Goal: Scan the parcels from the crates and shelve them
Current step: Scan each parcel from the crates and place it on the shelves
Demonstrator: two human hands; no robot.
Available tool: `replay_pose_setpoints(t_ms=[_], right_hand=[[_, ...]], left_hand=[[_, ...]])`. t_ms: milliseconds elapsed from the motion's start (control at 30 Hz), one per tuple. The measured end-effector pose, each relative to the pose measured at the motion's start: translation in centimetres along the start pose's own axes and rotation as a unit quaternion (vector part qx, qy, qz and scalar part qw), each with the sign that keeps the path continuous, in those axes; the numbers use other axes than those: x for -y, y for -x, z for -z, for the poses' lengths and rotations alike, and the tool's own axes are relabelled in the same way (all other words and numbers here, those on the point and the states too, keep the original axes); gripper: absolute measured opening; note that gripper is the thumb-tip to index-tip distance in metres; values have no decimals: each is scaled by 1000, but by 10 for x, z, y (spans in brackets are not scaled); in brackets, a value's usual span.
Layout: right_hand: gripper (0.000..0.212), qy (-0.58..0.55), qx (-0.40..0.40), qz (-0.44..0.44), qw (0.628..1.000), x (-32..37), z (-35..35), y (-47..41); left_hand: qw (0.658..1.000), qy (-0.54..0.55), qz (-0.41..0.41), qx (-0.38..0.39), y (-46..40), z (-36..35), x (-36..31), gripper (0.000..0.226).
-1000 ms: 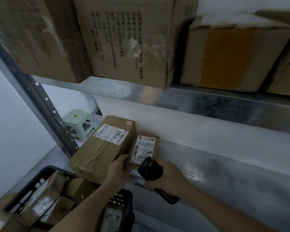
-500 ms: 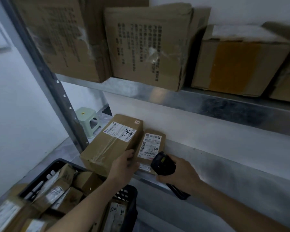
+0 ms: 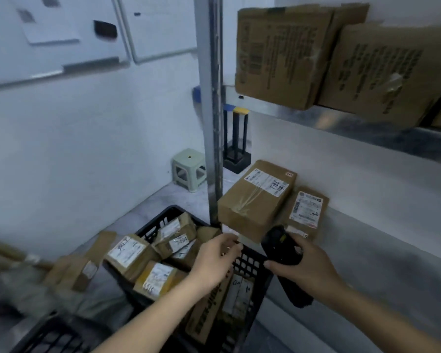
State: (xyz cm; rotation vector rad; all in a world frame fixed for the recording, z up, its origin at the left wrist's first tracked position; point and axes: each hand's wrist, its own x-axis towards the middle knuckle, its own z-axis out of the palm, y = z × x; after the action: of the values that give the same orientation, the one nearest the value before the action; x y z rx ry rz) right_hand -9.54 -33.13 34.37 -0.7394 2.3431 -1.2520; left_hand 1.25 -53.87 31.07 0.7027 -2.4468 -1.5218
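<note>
Two brown parcels lie on the metal shelf (image 3: 382,245): a large one (image 3: 252,202) with a white label and, to its right, a small one (image 3: 306,212). My right hand (image 3: 303,268) grips a black handheld scanner (image 3: 281,248) just in front of the small parcel. My left hand (image 3: 214,261) hovers with loosely curled fingers, holding nothing, over the right rim of a black plastic crate (image 3: 252,263). The crate holds several labelled brown parcels (image 3: 127,253).
A grey shelf upright (image 3: 210,110) stands between crate and shelf. Big cardboard boxes (image 3: 285,52) fill the upper shelf. A pale green stool (image 3: 187,168) sits by the wall, and more parcels (image 3: 79,268) lie left of the crate. A second black crate (image 3: 49,337) is at bottom left.
My left hand has let go of the small parcel and drawn back over the crate. The view has swung left and down. The scanner stays in my right hand.
</note>
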Motion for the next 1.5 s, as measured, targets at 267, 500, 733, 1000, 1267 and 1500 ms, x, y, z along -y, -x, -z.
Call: replay_pose_setpoints(t_ms=[267,500,733,1000,1267,1500], right_hand=[[81,3,124,-23,992,15,-98,-7],[69,32,180,-40,982,18,-162,-8],[91,46,199,-31,978,11,-205,-11],[77,27,200,-33,979,12,-221,-25],[65,2,224,-48,973,5,-231,-33],[71,-30,238,-61,969,-1,-243,-34]], left_hand=[[990,0,69,-126,66,82,78,11],[968,-2,154,-200,107,127,150,25],[957,-7,225,-182,107,128,193,51],[951,17,252,-176,87,118,215,66],[943,62,275,-177,79,108,224,70],[943,54,275,-180,74,105,225,66]])
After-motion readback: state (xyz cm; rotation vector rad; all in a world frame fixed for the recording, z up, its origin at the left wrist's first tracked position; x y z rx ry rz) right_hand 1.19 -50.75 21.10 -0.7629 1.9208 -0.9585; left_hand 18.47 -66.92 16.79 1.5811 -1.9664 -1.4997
